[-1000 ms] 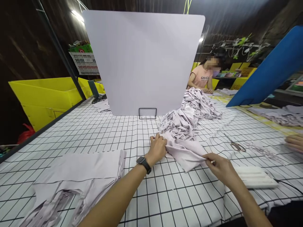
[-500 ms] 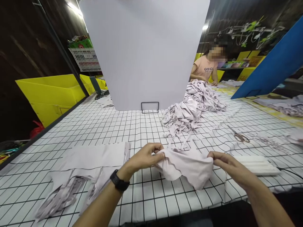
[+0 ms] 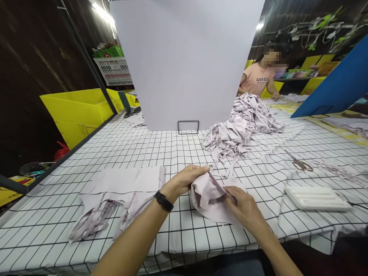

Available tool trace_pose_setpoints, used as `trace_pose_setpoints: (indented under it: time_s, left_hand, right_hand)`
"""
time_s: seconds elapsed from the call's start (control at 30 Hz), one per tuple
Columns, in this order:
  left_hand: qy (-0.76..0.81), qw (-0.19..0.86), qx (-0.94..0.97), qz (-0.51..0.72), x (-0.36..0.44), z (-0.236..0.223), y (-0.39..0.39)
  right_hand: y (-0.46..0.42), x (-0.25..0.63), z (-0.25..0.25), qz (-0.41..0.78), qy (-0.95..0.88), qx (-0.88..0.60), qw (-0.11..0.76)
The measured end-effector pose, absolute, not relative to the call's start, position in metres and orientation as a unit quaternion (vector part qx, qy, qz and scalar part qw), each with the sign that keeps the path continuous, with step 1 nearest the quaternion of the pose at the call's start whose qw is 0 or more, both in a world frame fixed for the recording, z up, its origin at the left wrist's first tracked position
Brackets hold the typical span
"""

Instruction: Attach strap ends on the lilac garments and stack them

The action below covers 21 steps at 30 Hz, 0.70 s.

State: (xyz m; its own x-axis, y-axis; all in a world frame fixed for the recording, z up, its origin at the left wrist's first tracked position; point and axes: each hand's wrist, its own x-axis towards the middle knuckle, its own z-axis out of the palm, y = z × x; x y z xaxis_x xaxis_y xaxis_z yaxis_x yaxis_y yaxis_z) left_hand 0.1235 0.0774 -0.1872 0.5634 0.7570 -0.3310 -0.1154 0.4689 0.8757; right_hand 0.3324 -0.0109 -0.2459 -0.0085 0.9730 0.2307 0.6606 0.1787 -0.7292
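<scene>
My left hand [image 3: 192,177], with a black band on the wrist, pinches the upper edge of a pale pinkish-grey fabric piece [image 3: 208,193]. On its right side, my right hand [image 3: 243,205] grips the same cloth, fingers partly hidden in its folds. The cloth is bunched and hangs down to the checked tablecloth [image 3: 178,237]. To the left lies a stack of similar fabric pieces [image 3: 123,180] with strips trailing toward me. Beyond my hands is a heaped pile of the same fabric [image 3: 230,136].
A tall white board [image 3: 186,65] stands across the table. On the right lie scissors [image 3: 301,165], thread scraps and a white device [image 3: 319,197] with a cord. A blue panel [image 3: 330,84] leans at far right. Yellow bins [image 3: 77,115] line the left edge. A co-worker [image 3: 260,78] sits behind the pile.
My right hand has moved left, closer to my left hand, and the cloth once stretched between them is now bunched. The view has shifted slightly.
</scene>
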Motion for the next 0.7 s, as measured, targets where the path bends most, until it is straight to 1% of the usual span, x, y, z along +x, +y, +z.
trace_pose_setpoints:
  time_s: [0.07, 0.13, 0.23, 0.3, 0.37, 0.43, 0.47, 0.53, 0.6, 0.63, 0.7]
  left_hand:
    - [0.368, 0.777, 0.425, 0.284, 0.120, -0.185, 0.078]
    - [0.362, 0.780, 0.424, 0.284, 0.116, -0.182, 0.079]
    - [0.357, 0.777, 0.438, 0.279, 0.111, -0.178, 0.082]
    - [0.360, 0.767, 0.452, 0.277, 0.109, -0.175, 0.085]
    - [0.384, 0.740, 0.474, 0.282, 0.109, -0.175, 0.086]
    - [0.422, 0.695, 0.497, 0.304, 0.111, -0.176, 0.081]
    - [0.444, 0.661, 0.510, 0.326, 0.113, -0.176, 0.076]
    - [0.478, 0.560, 0.551, 0.392, 0.117, -0.178, 0.059]
    - [0.478, 0.471, 0.607, 0.426, 0.120, -0.177, 0.036]
    - [0.464, 0.456, 0.634, 0.418, 0.122, -0.175, 0.024]
    - [0.415, 0.495, 0.664, 0.376, 0.124, -0.169, 0.002]
  right_hand:
    - [-0.009, 0.340, -0.239, 0.259, -0.652, -0.610, 0.370]
    - [-0.008, 0.352, -0.227, 0.353, -0.599, -0.607, 0.386]
    - [-0.007, 0.367, -0.205, 0.517, -0.511, -0.559, 0.399]
    - [-0.005, 0.374, -0.195, 0.582, -0.458, -0.527, 0.416]
    - [-0.003, 0.376, -0.191, 0.610, -0.415, -0.509, 0.444]
    - [-0.001, 0.373, -0.191, 0.611, -0.385, -0.501, 0.477]
    - [0.000, 0.370, -0.192, 0.610, -0.372, -0.498, 0.491]
    - [0.001, 0.361, -0.193, 0.621, -0.340, -0.488, 0.511]
    - [-0.001, 0.350, -0.191, 0.640, -0.313, -0.468, 0.523]
    - [-0.003, 0.344, -0.189, 0.648, -0.310, -0.455, 0.526]
    - [-0.009, 0.334, -0.181, 0.653, -0.334, -0.431, 0.525]
